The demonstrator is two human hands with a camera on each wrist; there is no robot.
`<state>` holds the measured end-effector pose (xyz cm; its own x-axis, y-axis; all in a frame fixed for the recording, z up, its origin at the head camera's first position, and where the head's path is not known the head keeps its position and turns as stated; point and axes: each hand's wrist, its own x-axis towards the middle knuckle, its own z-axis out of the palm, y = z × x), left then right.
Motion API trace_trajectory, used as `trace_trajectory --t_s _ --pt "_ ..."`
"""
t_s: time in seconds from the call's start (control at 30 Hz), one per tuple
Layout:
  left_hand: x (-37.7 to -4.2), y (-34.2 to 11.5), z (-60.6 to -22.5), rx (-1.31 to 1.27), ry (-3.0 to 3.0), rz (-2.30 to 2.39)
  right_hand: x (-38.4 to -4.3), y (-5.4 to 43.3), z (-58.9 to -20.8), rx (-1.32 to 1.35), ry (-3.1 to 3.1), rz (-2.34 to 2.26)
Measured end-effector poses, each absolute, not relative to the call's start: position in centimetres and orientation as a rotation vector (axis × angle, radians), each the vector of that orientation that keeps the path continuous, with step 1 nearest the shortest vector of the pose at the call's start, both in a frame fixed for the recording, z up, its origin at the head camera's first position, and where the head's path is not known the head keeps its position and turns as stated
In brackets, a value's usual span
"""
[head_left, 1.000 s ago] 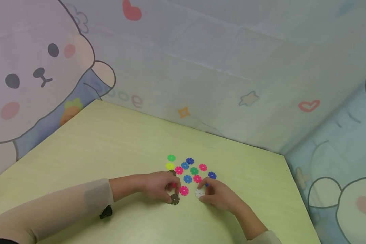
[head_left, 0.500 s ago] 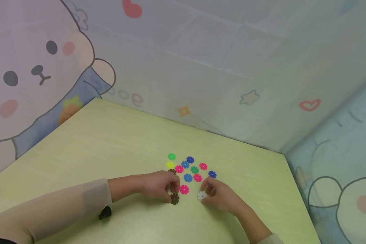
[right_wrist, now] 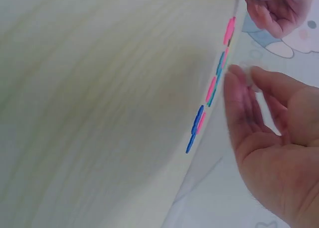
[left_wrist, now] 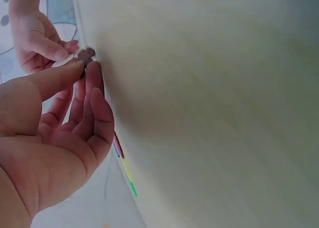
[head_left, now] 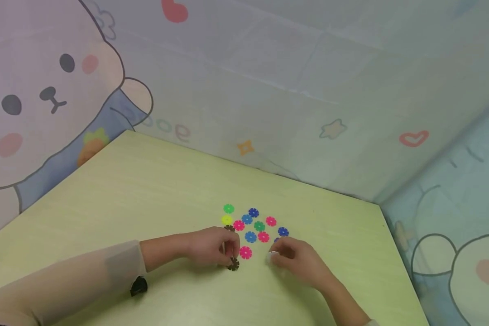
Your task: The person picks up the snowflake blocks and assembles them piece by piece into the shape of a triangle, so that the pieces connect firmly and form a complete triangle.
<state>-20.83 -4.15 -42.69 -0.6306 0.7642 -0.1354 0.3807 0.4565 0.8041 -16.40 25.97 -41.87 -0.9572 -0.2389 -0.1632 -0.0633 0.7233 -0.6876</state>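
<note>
A person's left hand (head_left: 212,246) pinches a brown notched disc (head_left: 234,264) over the worktop (head_left: 167,181), while the right hand (head_left: 295,260) grips a white disc (head_left: 272,256) between thumb and fingers. Face-on to the head camera half a second ago, the white disc now shows only a sliver, likely a grip adjustment for the work in hand; blur in the right wrist view leaves its angle uncertain. The two held discs remain apart. A pink disc (head_left: 246,252) lies between the hands; beyond, a yellow disc (head_left: 227,219), a green disc (head_left: 259,226) and others spread toward the worktop's far edge.
</note>
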Motion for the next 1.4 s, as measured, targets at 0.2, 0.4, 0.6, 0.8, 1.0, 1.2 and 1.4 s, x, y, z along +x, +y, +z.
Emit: trace_trajectory --t_s 0.2,0.4,0.6,0.8,1.0,1.2,1.4 --pt "-21.4 -4.3 -42.2 0.852 2.190 1.283 -15.8 25.7 -41.1 -0.189 2.675 -1.331" --pt "-21.7 -4.3 -41.3 0.746 2.082 1.557 -15.2 25.2 -40.9 -0.172 2.716 -1.479" --pt "-21.7 -4.2 -40.9 0.703 2.076 1.680 -14.8 24.3 -40.7 -0.185 2.675 -1.636" --pt "-21.2 -3.8 -40.5 0.665 1.988 1.774 -14.8 23.4 -40.6 -0.208 2.630 -1.787" --pt "-20.9 -3.4 -40.3 0.664 1.920 1.804 -14.8 22.8 -40.6 -0.313 2.586 -1.883" --pt "-20.8 -3.2 -40.3 0.661 1.894 1.801 -14.7 22.6 -40.6 -0.318 2.577 -1.900" --pt "-20.7 -3.1 -40.4 0.645 1.878 1.801 -14.6 22.5 -40.8 -0.303 2.581 -1.918"
